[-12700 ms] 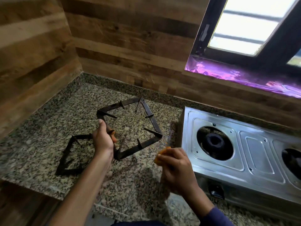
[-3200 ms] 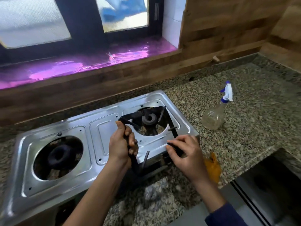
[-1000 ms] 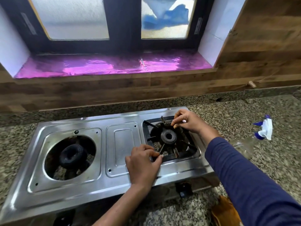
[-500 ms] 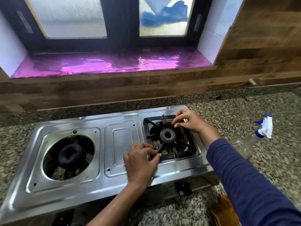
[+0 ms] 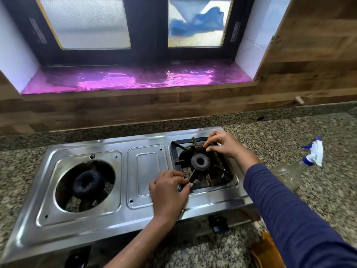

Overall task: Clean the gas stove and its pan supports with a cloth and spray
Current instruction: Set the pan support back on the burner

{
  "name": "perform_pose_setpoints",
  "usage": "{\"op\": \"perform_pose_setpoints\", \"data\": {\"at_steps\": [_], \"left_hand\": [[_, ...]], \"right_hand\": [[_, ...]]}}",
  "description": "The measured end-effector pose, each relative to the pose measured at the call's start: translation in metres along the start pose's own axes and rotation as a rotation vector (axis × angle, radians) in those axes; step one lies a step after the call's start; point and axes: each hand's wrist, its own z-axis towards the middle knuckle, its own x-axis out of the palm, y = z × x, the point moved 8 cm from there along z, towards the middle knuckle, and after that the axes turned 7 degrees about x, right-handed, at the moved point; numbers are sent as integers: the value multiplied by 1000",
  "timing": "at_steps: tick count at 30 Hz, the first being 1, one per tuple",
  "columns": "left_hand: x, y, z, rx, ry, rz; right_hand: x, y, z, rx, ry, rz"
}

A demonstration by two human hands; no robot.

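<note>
Right of centre: left hand [image 5: 170, 190] pinches the near corner of the support [image 5: 218, 183], right hand [image 5: 225, 145] grips its far edge; press evenly so it seats flat.

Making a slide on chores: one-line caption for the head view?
Left hand and right hand hold a pan support over the steel stove's right burner, spray bottle alongside.

The stove [image 5: 144, 171] is silver, its pan support [image 5: 217, 182] black. The countertop [image 5: 280, 136] is speckled grey-and-black; the sill foil [image 5: 125, 80] magenta. The sleeve [image 5: 286, 206] is navy, the cloth [image 5: 265, 250] orange-brown
</note>
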Motion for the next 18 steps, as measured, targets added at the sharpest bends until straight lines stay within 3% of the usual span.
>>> {"op": "perform_pose_setpoints", "data": {"at_steps": [18], "left_hand": [[-3,-2,3,46,12,-6]], "right_hand": [[-3,3,-8,55,17,-85]]}}
